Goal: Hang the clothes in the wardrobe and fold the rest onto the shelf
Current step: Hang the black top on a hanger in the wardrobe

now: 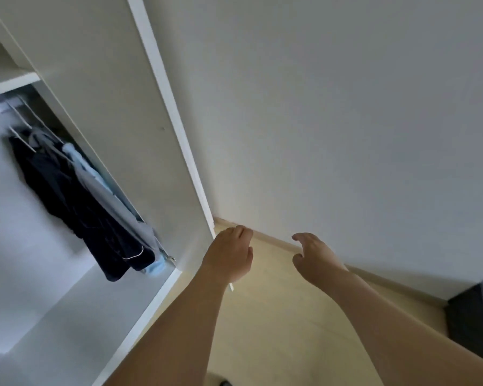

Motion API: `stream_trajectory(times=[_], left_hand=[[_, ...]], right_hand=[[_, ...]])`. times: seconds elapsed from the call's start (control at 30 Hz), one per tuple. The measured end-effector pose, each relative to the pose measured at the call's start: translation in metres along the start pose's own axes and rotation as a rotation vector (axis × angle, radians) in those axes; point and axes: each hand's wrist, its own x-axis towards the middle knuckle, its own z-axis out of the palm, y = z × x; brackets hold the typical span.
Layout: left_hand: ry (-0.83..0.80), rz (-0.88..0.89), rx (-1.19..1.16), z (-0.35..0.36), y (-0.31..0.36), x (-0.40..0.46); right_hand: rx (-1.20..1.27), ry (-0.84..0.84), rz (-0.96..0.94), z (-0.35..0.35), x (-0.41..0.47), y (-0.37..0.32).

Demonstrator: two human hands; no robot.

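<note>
One view only, from a camera worn on the head, wide-angle, tilted strongly so that vertical lines lean. Faces forward and down along both bare forearms, which enter from the lower edge. Very near to the open wardrobe (101,112), filling the left half of the frame. White wall (346,107) across the upper right, pale floor (276,316) at lower centre. Both hands near the middle, slightly blurred.
</note>
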Motion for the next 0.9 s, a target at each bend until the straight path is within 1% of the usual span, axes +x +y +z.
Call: stream_trajectory(times=[0.1, 0.17, 0.4, 0.57, 0.73, 0.8, 0.9], left_hand=[[-0.012, 0.078, -0.045, 0.013, 0.054, -0.001], [-0.057, 0.138, -0.042, 0.024, 0.084, 0.001], [-0.229, 0.342, 0.005, 0.056, 0.157, 0.023], [-0.235, 0.452, -0.015, 0.063, 0.221, 0.020], [-0.255, 0.518, -0.010, 0.070, 0.280, -0.001], [-0.253, 0.552, -0.003, 0.074, 0.321, -0.014], [-0.253, 0.546, -0.010, 0.084, 0.378, -0.037]], right_hand=[[0.011, 0.000, 0.066, -0.013, -0.032, 0.047], [0.011, 0.011, 0.119, -0.019, -0.053, 0.074], [0.064, 0.124, 0.287, -0.030, -0.100, 0.138], [0.085, 0.173, 0.388, -0.039, -0.150, 0.179], [0.126, 0.224, 0.447, -0.050, -0.207, 0.220], [0.119, 0.242, 0.478, -0.058, -0.243, 0.249], [0.101, 0.254, 0.499, -0.069, -0.289, 0.293]])
